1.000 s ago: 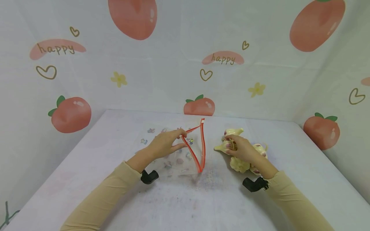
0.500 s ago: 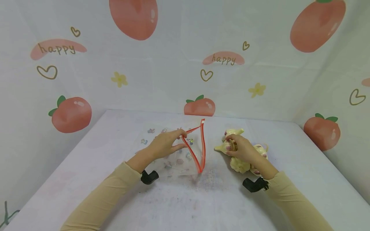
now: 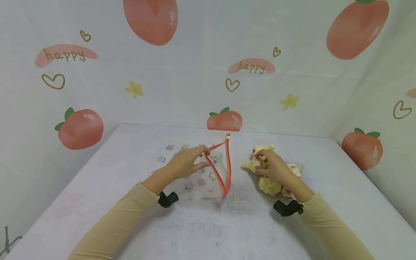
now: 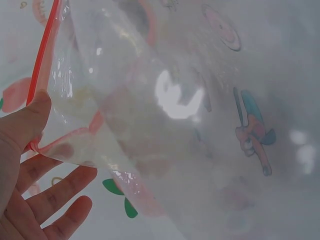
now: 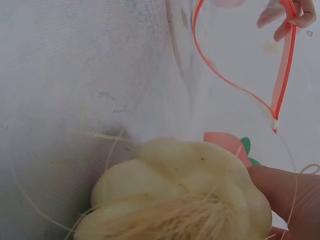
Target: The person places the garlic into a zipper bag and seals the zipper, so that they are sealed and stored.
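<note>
My left hand (image 3: 186,162) pinches the red zip edge of a clear zip bag (image 3: 198,184) printed with small cartoon figures. The bag's mouth gapes toward the right. In the left wrist view the thumb and index finger hold the red edge, while the other fingers (image 4: 62,197) are spread. At the right, my right hand (image 3: 276,168) has thumb and fingertips around a garlic bulb (image 3: 250,165) in a small pile. A paler bulb (image 3: 269,186) lies in front of it. Another bulb (image 3: 261,148) sits behind. Roots of a bulb (image 5: 185,175) show close up in the right wrist view.
More garlic (image 3: 295,169) lies under and beyond the right wrist, partly hidden by it. The white table (image 3: 208,231) meets a printed cloth backdrop (image 3: 182,101) at the back and sides. Black wrist cameras (image 3: 168,199) sit below both wrists.
The right hand's fingers have shifted very slightly around the garlic bulb, and bulbs under the wrist have edged a little to the right. The left hand and bag stay put.
</note>
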